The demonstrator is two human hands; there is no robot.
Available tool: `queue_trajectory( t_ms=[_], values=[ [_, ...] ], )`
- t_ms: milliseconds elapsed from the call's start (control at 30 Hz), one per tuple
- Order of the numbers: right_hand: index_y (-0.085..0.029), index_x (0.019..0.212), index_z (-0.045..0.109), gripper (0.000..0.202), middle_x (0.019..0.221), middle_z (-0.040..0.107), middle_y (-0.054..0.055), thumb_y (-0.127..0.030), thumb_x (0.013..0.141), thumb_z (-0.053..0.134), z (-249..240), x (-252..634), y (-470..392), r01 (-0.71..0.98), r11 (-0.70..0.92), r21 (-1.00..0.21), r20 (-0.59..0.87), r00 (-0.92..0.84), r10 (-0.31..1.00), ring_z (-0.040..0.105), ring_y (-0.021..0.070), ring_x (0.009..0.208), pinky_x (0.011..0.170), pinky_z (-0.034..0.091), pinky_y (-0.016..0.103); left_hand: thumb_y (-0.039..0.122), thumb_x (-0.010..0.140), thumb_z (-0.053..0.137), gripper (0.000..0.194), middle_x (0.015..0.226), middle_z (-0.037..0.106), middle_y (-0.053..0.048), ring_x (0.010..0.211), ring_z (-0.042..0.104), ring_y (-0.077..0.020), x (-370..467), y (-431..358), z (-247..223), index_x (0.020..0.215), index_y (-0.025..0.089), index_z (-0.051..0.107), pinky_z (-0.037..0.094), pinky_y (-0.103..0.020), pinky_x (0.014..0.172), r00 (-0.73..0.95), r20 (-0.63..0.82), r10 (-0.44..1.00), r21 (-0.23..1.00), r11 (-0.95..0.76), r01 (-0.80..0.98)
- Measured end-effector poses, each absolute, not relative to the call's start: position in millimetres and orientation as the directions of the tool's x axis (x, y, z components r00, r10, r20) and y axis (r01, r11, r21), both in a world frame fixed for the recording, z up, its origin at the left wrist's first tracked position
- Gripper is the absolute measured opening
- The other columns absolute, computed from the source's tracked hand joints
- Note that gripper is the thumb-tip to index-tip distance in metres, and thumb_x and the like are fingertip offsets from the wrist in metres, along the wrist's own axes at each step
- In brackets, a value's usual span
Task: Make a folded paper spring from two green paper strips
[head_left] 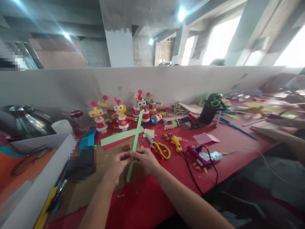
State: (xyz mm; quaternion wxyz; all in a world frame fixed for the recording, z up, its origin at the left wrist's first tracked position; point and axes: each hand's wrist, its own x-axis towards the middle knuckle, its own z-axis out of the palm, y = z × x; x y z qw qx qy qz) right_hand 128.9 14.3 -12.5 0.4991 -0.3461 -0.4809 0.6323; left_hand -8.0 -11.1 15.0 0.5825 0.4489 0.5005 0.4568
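A long, narrow light-green paper strip point(138, 132) is pinched between the fingertips of both hands, one end pointing up and away, the other down. My left hand point(120, 163) and my right hand point(145, 159) meet at the strip's lower half. Behind them, wider green paper point(116, 137) lies over a red piece. Just past my left hand sits a small coiled paper spring point(126, 146). Scissors with yellow and red handles point(162, 150) rest open to the right of my right hand. The brown board point(83, 194) lies below my left hand.
Several paper-cup figures point(122, 122) stand along the back. A yellow glue gun point(176, 143), a purple power strip point(201, 156) and black cable are right; a black holder point(209, 109) stands behind. At left are a white box point(54, 160) and metal jug point(30, 119). Another person's hand point(274, 128) shows far right.
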Motion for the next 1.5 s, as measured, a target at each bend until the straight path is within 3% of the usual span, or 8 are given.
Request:
queue_trajectory(
  t_ms=[233,500,733,1067,1500],
  values=[
    [-0.014,0.072,0.073,0.030,0.059,0.062,0.000,-0.037,0.056,0.082,-18,128,9,-0.478,-0.240,-0.845,-0.073,-0.341,0.937,0.050,0.0084,0.053,0.056,0.036,0.023,0.035,0.063,0.074,0.029,0.085,0.072,-0.006,0.088,0.062,-0.0215,-16,-14,9,0.086,0.017,0.073,0.042,-0.032,0.086,0.187,-0.126,0.974,0.990,0.135,-0.034],
    [-0.015,0.045,0.057,0.034,0.042,0.039,-0.007,-0.034,0.057,0.082,-20,130,15,-0.491,-0.090,-0.866,0.007,-0.193,0.981,0.032,0.0059,0.046,0.048,0.021,0.024,0.036,0.055,0.078,0.029,0.070,0.066,-0.001,0.071,0.058,-0.0174,-24,-9,3,0.075,0.017,0.069,0.042,-0.027,0.069,0.089,-0.183,0.979,0.979,0.173,0.105],
    [-0.016,0.048,0.057,0.033,0.045,0.044,-0.005,-0.035,0.056,0.082,-18,139,24,-0.515,-0.127,-0.848,-0.081,-0.110,0.991,0.034,0.0065,0.046,0.047,0.023,0.024,0.038,0.053,0.078,0.030,0.070,0.066,-0.002,0.071,0.057,-0.0170,-30,-6,3,0.073,0.017,0.069,0.039,-0.027,0.068,0.095,-0.221,0.971,0.965,0.204,0.163],
    [-0.014,0.054,0.063,0.027,0.046,0.045,-0.005,-0.033,0.056,0.081,-11,154,30,-0.561,-0.047,-0.826,-0.069,0.019,0.997,0.033,0.0045,0.043,0.044,0.023,0.022,0.037,0.054,0.076,0.024,0.067,0.064,-0.001,0.069,0.053,-0.0170,-38,-11,17,0.065,0.018,0.069,0.037,-0.027,0.069,0.169,-0.235,0.957,0.944,0.183,0.275],
    [-0.015,0.059,0.066,0.025,0.052,0.054,-0.002,-0.031,0.050,0.083,-5,170,43,-0.614,0.161,-0.773,-0.052,0.314,0.948,0.042,0.0078,0.048,0.042,0.030,0.023,0.038,0.056,0.073,0.020,0.064,0.060,0.000,0.066,0.050,-0.0170,-69,-7,16,0.063,0.020,0.066,0.035,-0.025,0.064,0.123,-0.197,0.973,0.898,0.128,0.421]
  ],
)
